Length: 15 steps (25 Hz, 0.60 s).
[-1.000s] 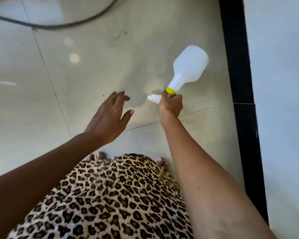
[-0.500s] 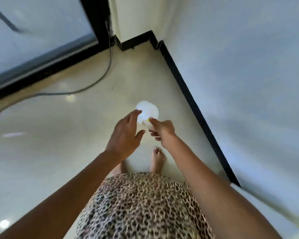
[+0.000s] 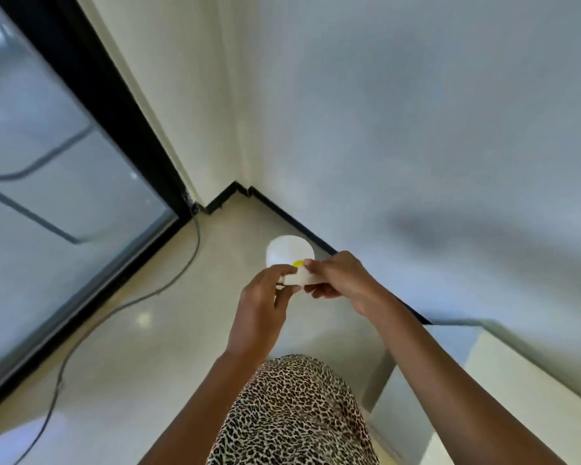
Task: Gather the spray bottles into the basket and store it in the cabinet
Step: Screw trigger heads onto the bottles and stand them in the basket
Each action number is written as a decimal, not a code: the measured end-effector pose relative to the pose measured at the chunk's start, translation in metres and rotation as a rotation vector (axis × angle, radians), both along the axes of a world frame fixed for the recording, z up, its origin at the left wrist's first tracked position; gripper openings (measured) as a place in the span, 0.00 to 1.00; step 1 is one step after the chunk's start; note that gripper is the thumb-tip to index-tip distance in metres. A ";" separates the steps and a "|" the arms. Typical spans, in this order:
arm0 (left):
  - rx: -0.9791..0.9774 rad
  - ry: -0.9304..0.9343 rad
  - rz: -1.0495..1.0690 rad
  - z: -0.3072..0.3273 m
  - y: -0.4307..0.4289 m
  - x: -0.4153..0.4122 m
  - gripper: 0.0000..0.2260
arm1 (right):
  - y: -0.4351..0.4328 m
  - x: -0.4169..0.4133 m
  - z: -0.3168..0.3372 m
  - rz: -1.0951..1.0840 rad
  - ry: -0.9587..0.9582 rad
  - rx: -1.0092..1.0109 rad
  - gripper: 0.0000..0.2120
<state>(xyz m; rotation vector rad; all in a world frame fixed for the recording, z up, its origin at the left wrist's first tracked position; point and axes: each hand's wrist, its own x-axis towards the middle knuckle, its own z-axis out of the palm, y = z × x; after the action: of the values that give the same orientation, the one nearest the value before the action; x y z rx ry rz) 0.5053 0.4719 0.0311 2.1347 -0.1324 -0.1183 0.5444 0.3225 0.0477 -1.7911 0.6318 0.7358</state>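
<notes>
— Two hands are in view. Report the nearest item first.
— Leopard-print garment (image 3: 296, 414), at 6 o'clock of the frame, directly below the camera. One forearm enters from the bottom edge on each side of it. The two angle inward toward the same point.

— State of the left hand?
— Left hand (image 3: 262, 307): fingers curled. Thumb and fingertips pinch the white spray head (image 3: 299, 279) from its 9 o'clock side.

— State of the right hand?
— Right hand (image 3: 342, 280): fingers curled round the same spray head from its 3 o'clock side. Both hands touch the part.

— Location of the spray bottle?
— Spray bottle (image 3: 289, 253): held up between both hands, over the floor, slightly below frame centre. The white body points away from the camera, at 12 o'clock of the hands. A yellow collar (image 3: 298, 263) shows where the body meets the head.

— Items beyond the bottle?
— Pale glossy floor (image 3: 141, 364) lies beneath. A white ledge (image 3: 483, 380) sits at 4 o'clock of the frame. A grey cable (image 3: 121, 310) runs across the floor from 8 o'clock to the corner at 11 o'clock of the bottle. Black skirting (image 3: 282, 213) lines the foot of the wall (image 3: 416, 129) from 12 to 3 o'clock. A glass panel (image 3: 47, 162) in a black frame fills 9 to 10 o'clock.
</notes>
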 end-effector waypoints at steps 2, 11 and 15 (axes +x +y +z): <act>-0.008 0.010 -0.022 0.019 -0.021 -0.018 0.10 | -0.025 -0.030 0.024 -0.046 -0.079 0.015 0.15; -0.006 -0.088 -0.261 0.085 -0.160 -0.164 0.06 | -0.169 -0.249 0.086 -0.067 -0.377 -0.052 0.11; -0.082 -0.099 -0.441 0.108 -0.242 -0.242 0.06 | -0.240 -0.357 0.111 -0.119 -0.518 -0.283 0.14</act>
<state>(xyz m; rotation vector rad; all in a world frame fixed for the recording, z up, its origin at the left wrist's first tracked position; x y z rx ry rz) 0.2634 0.2295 0.1393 1.9996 -0.6547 -0.2597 0.1873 0.0822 0.1584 -2.0739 0.4996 0.0861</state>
